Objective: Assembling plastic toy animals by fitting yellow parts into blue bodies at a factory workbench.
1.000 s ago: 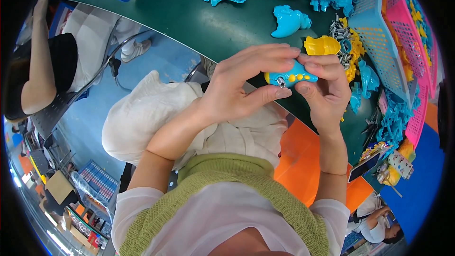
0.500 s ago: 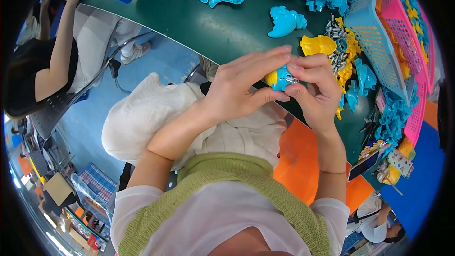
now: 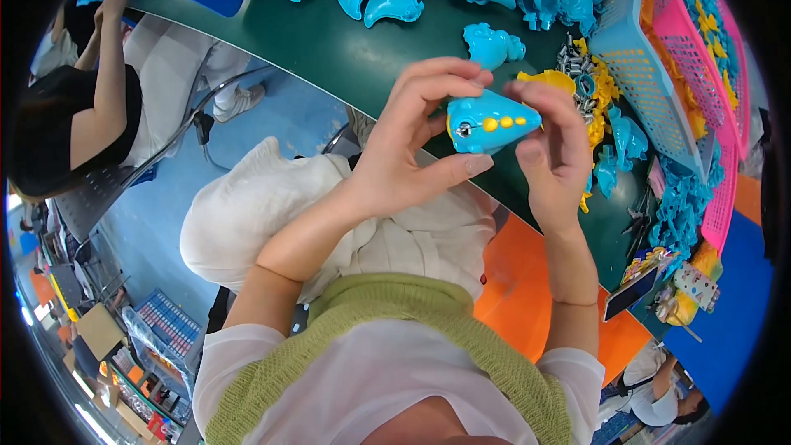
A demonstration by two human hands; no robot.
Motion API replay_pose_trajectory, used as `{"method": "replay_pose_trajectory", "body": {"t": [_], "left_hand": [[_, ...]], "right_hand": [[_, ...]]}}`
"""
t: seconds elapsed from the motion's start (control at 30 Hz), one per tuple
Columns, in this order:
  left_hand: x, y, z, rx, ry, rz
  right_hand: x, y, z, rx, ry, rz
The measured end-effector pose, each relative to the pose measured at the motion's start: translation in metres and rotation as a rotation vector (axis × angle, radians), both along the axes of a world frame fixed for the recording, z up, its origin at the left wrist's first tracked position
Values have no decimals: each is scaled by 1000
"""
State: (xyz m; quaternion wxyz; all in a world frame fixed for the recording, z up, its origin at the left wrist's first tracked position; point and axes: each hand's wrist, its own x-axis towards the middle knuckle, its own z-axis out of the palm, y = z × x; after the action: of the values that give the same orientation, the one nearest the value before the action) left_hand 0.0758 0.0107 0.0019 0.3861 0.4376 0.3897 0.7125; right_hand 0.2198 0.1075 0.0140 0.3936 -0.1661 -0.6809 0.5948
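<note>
Between my hands is a blue plastic toy body [image 3: 488, 105], rounded at the left and tapering to a point at the right. A row of yellow dots runs along it, and a small metal piece shows in a hole at its rounded end. My left hand [image 3: 404, 148] closes around the rounded end, thumb below and fingers above. At the tapered end, my right hand [image 3: 564, 152] curls its thumb and fingers around the tip; its forefinger is slightly blurred. Just beyond my fingers lie a loose blue shell half [image 3: 493, 46] and a yellow shell-like part [image 3: 552, 79].
Blue shell parts [image 3: 394, 2] lie across the green table [image 3: 329, 53]. Small metal cylinders [image 3: 570, 59] and yellow pieces [image 3: 611, 74] are heaped at right, beside a light-blue basket [image 3: 630, 66] and a pink basket [image 3: 704, 66]. A phone [image 3: 630, 292] stands lower right. Another person [image 3: 103, 115] sits at left.
The toy body has been turned so that its dotted, tapered side shows instead of the end with the metal piece sticking out. My hands have spread slightly apart around it.
</note>
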Motion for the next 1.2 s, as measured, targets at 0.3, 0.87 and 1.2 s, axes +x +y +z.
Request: {"method": "replay_pose_trajectory", "body": {"t": [0.3,0.87,1.2], "left_hand": [[-18,0,-2,-22,315,21],[-7,2,-2,-67,-123,-8],[-14,-1,-9,-106,129,-39]], "right_hand": [[4,6,3,131,-97,107],[4,-1,6,-33,-204,78],[7,4,3,203,-255,54]]}}
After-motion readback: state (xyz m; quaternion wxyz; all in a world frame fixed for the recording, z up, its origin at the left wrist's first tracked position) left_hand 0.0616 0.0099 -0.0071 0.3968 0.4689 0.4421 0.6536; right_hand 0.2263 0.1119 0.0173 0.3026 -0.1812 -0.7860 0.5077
